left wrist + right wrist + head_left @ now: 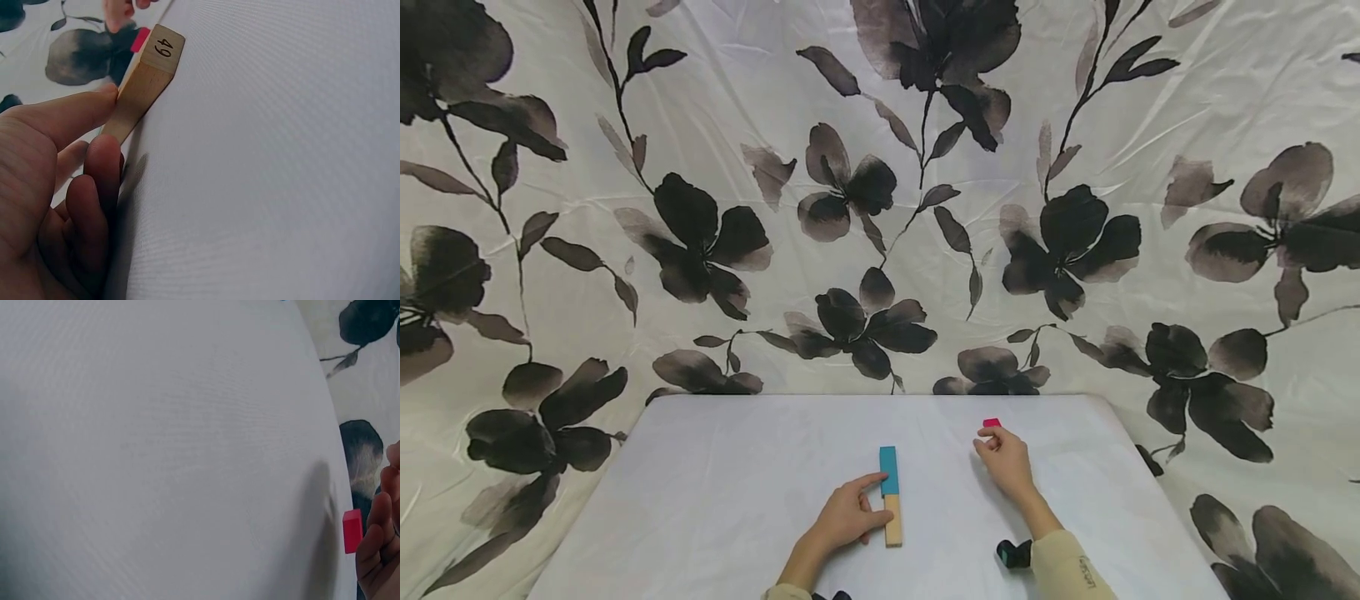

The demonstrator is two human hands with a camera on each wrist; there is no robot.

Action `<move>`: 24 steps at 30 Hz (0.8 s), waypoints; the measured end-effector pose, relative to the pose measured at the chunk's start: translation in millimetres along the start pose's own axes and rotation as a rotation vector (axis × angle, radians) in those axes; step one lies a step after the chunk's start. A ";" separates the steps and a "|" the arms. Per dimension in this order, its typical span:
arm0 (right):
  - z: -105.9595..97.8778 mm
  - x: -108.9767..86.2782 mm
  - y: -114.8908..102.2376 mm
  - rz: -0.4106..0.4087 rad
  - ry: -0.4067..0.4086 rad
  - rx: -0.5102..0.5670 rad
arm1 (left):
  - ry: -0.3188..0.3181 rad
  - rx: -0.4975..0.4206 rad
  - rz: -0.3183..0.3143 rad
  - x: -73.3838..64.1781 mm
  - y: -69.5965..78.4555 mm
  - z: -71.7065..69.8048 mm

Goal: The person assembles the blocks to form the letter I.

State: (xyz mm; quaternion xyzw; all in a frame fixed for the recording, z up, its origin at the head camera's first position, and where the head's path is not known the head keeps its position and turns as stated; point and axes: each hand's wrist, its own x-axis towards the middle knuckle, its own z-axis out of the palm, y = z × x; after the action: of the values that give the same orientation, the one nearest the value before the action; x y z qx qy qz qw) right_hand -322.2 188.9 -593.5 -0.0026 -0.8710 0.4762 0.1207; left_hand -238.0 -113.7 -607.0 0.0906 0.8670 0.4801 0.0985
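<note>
A blue block [888, 467] and a plain wooden block [892, 530] lie end to end in one line on the white table. My left hand [848, 514] rests against them from the left, index fingertip on the blue block and thumb on the wooden one. In the left wrist view the wooden block [164, 50] shows the number 49 on its near end. My right hand [1006, 461] hovers by a small red block [992, 422], fingers loosely bent with nothing between them. A gap separates that hand from the red block [140, 39] in the left wrist view.
The white table [737, 467] has a floral cloth [850, 250] hanging behind it. A black wrist camera [1014, 554] sits beside the right sleeve [1067, 567]. The red block lies toward the table's far edge.
</note>
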 end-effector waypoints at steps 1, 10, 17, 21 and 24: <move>-0.9 1.5 1.7 0.009 0.014 0.003 | 0.000 0.003 0.001 -0.2 -0.2 0.2; -12.2 11.8 11.8 0.080 0.152 -0.006 | 0.003 0.016 0.006 0.7 -1.5 0.3; -16.0 16.3 18.3 0.160 0.166 -0.054 | -0.001 0.011 0.001 1.1 -2.2 0.7; -15.3 17.2 20.4 0.195 0.166 -0.055 | -0.008 0.013 -0.004 -0.2 -1.5 1.7; -13.4 19.9 20.3 0.209 0.161 -0.066 | 0.003 0.027 -0.001 -0.5 -0.1 1.4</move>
State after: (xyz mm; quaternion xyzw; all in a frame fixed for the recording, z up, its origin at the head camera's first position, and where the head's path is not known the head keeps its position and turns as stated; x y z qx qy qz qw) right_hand -340.9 213.5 -599.3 -0.1355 -0.8688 0.4553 0.1395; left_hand -237.2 -112.8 -607.8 0.0908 0.8735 0.4686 0.0959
